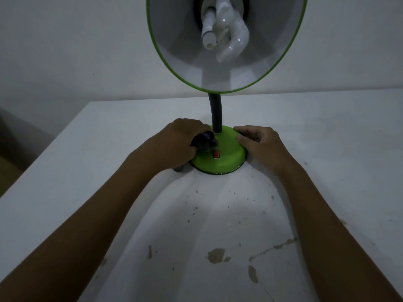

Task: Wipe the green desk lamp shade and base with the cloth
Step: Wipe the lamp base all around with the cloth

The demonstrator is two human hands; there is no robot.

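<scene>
A green desk lamp stands on the white table. Its round green base (226, 159) carries a red switch (216, 154) and a black flexible neck (216, 114). The green-rimmed shade (161, 55) tilts toward me, showing a white spiral bulb (224, 29) inside. My left hand (178, 142) is closed around a dark purple-grey cloth (204, 139) and presses it on the left side of the base. A bit of the cloth pokes out below the hand. My right hand (260, 142) rests on the right edge of the base, fingers curled over the rim.
The white table (218, 214) has chipped, stained patches near me. Its left edge (54, 149) drops to a dark floor. A plain white wall (65, 51) stands right behind the lamp.
</scene>
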